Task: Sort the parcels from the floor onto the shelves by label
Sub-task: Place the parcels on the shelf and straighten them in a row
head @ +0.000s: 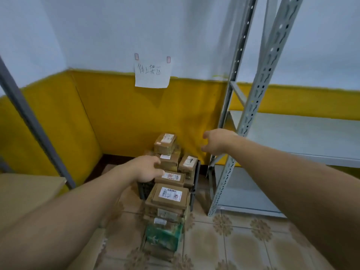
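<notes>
Below, brown cardboard parcels (169, 204), white labels (170, 193), stacked; left hand (148, 168), right hand (218, 142) loosely spread, empty.

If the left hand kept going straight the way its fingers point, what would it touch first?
Most likely the flat labelled parcel just ahead of the left hand; its fingertips look close to that parcel's near edge, though depth is uncertain.

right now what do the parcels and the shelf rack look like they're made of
Parcels: likely brown cardboard, matte, judging by dull tan faces and stuck-on white paper labels. Shelf rack: apparently steel with smooth pale grey paint, given its thin punched uprights.
</notes>
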